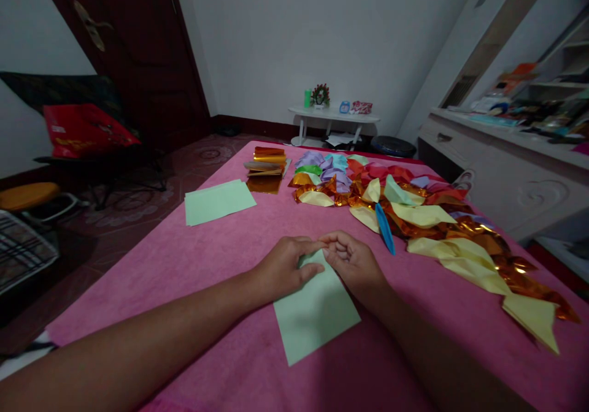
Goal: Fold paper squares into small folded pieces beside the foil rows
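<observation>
A pale green sheet of paper (pixel 317 320) lies at an angle on the pink cloth in front of me. My left hand (pixel 288 268) rests on its upper left side, thumb on the paper and index finger reaching to the far corner. At that same far corner my right hand (pixel 354 268) pinches the paper, its fingers curled in. The two hands' fingertips meet there and partly cover the corner. A stack of matching pale green paper (pixel 219 202) lies to the left, farther back.
The pink cloth (pixel 184 277) covers the table. Gold foil sheets (pixel 264 182) stand folded near the far edge. Folded and twisted papers in yellow (pixel 469 259), gold, red, purple and blue spread along the right side. A white side table (pixel 334 115) is by the wall.
</observation>
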`<state>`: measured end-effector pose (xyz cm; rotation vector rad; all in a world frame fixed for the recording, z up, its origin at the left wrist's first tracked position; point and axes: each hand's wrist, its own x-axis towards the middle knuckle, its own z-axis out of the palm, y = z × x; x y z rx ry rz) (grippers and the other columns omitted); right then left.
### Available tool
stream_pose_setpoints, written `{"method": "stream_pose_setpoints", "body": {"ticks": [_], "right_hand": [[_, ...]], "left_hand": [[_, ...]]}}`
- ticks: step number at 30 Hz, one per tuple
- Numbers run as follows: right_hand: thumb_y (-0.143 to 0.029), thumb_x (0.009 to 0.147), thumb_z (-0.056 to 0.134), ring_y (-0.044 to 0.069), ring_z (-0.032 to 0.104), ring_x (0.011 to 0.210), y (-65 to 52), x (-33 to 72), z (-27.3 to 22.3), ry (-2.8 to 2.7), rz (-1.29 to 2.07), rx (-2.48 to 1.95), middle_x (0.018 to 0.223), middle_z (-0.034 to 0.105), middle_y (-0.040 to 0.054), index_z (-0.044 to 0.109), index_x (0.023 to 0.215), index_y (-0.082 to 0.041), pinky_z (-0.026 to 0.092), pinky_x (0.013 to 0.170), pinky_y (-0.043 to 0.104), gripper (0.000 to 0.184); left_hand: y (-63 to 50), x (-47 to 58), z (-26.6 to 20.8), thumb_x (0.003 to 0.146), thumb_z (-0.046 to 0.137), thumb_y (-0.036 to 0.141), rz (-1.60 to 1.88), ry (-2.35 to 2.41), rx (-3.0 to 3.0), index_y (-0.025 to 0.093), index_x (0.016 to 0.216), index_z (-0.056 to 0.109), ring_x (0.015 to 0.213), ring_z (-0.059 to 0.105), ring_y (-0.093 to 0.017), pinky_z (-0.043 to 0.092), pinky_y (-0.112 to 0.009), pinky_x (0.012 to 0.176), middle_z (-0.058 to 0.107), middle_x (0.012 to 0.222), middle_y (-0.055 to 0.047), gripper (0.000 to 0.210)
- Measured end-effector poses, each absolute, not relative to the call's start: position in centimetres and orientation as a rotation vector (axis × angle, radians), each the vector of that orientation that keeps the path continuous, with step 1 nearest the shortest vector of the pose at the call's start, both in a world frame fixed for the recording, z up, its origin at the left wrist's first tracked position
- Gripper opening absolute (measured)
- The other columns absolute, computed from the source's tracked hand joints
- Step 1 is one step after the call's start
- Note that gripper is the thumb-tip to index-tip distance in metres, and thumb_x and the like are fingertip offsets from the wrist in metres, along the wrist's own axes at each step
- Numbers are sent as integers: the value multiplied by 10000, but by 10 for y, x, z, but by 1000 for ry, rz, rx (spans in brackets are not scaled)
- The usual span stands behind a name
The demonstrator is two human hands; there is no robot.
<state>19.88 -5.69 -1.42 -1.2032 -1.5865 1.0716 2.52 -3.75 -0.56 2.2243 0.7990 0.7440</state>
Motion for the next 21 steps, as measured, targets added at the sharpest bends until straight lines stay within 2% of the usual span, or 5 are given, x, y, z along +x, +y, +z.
{"method": "stream_pose_setpoints", "body": {"ticks": [11,17,19,21], "right_hand": [[-278,800,563,131,572,631,-57,199,-14,-1595,1072,-1211,684,575,-7,575,931,-154,451,574,238,181],[-261,799,572,127,569,632,-57,199,-16,-1573,1075,-1187,677,564,-11,580,930,-155,440,562,229,169],[-260,803,576,117,554,604,-56,199,-17,-1552,1070,-1183,658,554,-21,575,945,-160,426,535,216,174],[-264,804,581,113,548,588,-56,198,-18,-1526,1069,-1179,653,554,-25,567,961,-165,416,514,209,186]], "left_hand": [[-38,26,-5,804,602,218,758,815,2205,162,1059,681,761,596,-164,436,-260,726,665,854,-43,272],[-36,26,-8,776,650,234,827,833,2072,179,1087,691,804,628,-183,451,-276,766,706,934,-65,318],[-35,26,-9,775,655,241,856,819,1993,178,1067,699,829,633,-184,452,-270,773,710,942,-60,302],[-35,26,-10,769,658,242,869,842,1896,163,1006,717,779,628,-169,451,-246,708,709,869,-43,256]]}}
